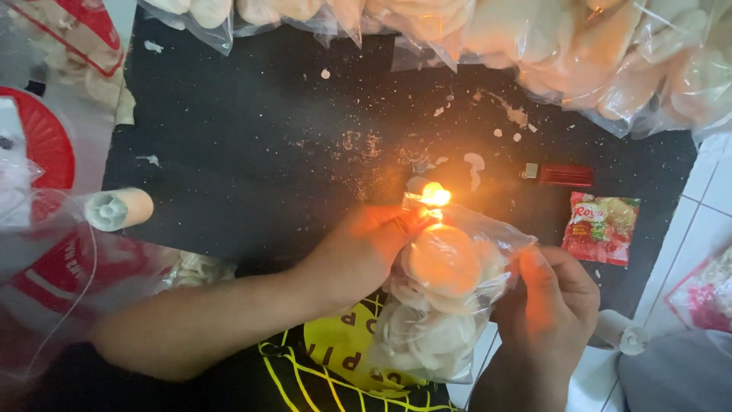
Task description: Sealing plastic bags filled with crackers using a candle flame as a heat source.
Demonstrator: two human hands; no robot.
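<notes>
While my left hand [366, 248] pinched the cracker bag [442, 305] top over the flame [435, 194] (to seal it), my right hand [553, 297] gripped its side steady.

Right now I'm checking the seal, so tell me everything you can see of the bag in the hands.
The clear plastic bag is packed with pale round crackers. It lies tilted over the lap, its top edge at a small flame. The left hand grips it near the top, and the right hand holds its side.
</notes>
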